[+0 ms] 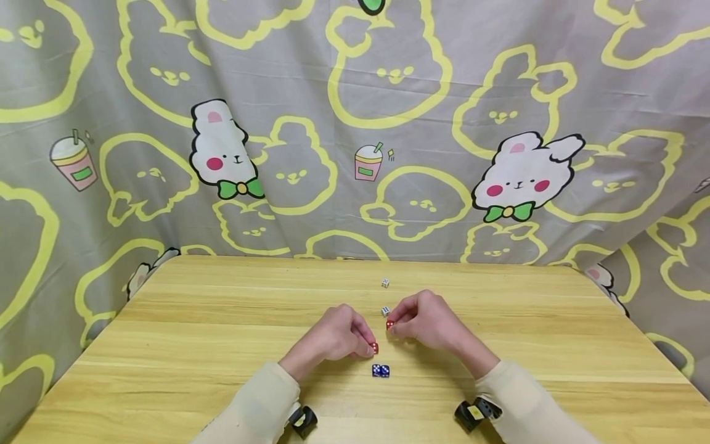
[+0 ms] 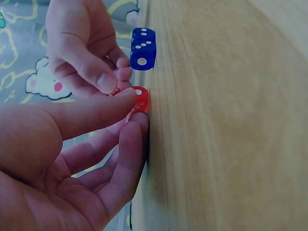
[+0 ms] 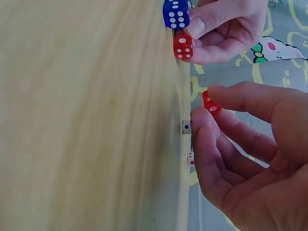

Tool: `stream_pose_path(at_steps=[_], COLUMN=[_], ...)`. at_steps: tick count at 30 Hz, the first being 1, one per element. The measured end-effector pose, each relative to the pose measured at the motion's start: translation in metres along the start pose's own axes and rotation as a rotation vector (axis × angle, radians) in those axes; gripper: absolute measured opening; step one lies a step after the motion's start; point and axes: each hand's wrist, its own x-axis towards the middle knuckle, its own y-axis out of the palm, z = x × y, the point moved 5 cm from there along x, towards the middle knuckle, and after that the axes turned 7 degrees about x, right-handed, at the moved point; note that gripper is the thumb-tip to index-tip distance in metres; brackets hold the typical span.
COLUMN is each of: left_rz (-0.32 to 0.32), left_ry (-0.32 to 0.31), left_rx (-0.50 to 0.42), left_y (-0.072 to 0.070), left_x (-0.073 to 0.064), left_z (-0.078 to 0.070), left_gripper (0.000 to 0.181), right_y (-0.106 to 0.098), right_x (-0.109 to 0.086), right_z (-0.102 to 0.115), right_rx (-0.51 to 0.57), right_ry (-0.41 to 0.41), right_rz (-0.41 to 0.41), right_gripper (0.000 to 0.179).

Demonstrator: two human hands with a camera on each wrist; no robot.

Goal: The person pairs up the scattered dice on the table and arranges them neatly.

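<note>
Between thumb and fingers, the left hand point(image 1: 339, 333) pinches a red die point(image 1: 375, 348) at the tabletop, just beyond two blue dice point(image 1: 380, 370) that lie side by side. A second red die point(image 1: 390, 325) is pinched by the right hand point(image 1: 429, 320), a little farther out, close to a white die point(image 1: 385, 311). In the right wrist view this red die point(image 3: 211, 102) sits at the right fingertips, tilted. The left wrist view shows the other red die point(image 2: 140, 98) partly covered by the left thumb.
Another white die point(image 1: 385, 283) lies near the back of the wooden table point(image 1: 233, 290). Behind the table hangs a grey curtain point(image 1: 310, 92) with cartoon prints. Black wrist cameras point(image 1: 304, 422) sit at both sleeves.
</note>
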Motion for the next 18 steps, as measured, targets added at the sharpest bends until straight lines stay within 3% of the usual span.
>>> stream_pose_path(at_steps=[18], left_rz=[0.010], left_ry=[-0.024], left_rx=[-0.004], left_y=[-0.001], left_x=[0.001], left_z=[-0.001], left_gripper=[0.014], right_y=[0.012], right_x=[-0.007], right_z=[-0.004], right_rx=[0.015], right_ry=[0.037], right_rz=[0.068], right_gripper=[0.012])
